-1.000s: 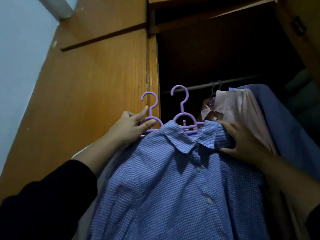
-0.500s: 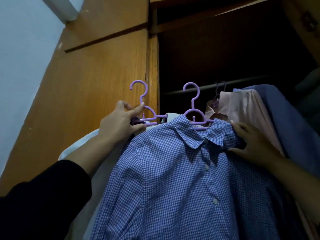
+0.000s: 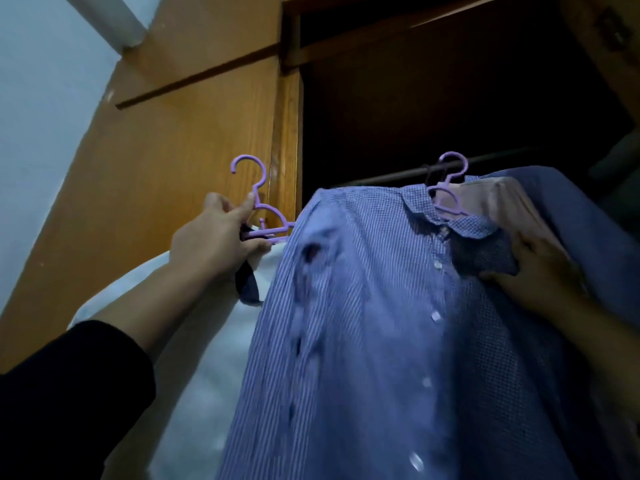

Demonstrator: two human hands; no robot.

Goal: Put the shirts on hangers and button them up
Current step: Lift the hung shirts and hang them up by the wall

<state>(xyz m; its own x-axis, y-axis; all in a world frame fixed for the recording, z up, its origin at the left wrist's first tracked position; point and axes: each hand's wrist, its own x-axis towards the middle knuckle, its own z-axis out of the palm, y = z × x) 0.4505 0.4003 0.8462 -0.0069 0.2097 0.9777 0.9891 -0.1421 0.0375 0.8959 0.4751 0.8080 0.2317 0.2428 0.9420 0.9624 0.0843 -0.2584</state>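
Overhead, left hand [image 3: 211, 247] round purple hanger [image 3: 263, 216], right hand [image 3: 533, 271] on checked shirt [image 3: 381, 323]

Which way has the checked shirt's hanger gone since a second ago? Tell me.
Yes. The checked shirt's hanger has gone right, away from the door edge, up to the rail.

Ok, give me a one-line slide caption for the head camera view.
Left hand grips a purple hanger while right hand steadies the blue checked shirt at the wardrobe rail.
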